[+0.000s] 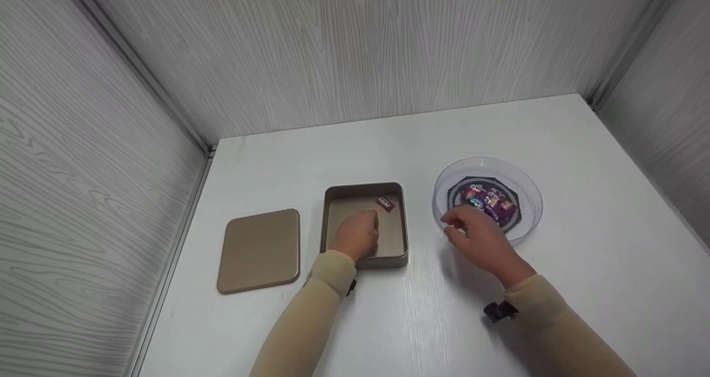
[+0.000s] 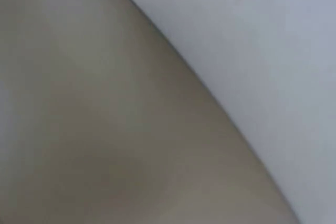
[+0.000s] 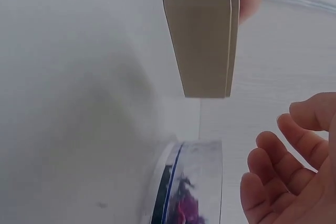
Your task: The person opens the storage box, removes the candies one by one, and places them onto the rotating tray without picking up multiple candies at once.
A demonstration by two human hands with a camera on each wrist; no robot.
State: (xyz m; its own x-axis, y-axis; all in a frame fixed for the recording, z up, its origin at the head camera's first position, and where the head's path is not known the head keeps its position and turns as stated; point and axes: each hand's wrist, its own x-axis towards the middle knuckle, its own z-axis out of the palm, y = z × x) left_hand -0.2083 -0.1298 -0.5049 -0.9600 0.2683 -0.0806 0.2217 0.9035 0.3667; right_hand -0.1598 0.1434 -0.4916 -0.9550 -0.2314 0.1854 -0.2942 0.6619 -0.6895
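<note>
My left hand (image 1: 356, 235) reaches down inside an open gold-coloured metal tin (image 1: 395, 262), its fingers bent toward the bottom. Whether it pinches anything is hidden by the back of the hand. One small wrapped candy (image 1: 385, 203) in purple-red foil lies in the tin's far right corner. Over the near left rim of a clear round plastic dish (image 1: 533, 222) hovers my right hand (image 1: 478, 240), its fingers loosely bent, nothing visible between thumb and fingers. Several shiny purple wrapped candies (image 1: 491, 200) lie in the dish. The left wrist view shows only a blurred brownish surface (image 2: 105, 114).
The tin's flat lid (image 1: 259, 251) lies on the white table (image 1: 388, 321), left of the tin. Pale wood-grain panels (image 1: 355, 44) stand behind and at both sides of the table.
</note>
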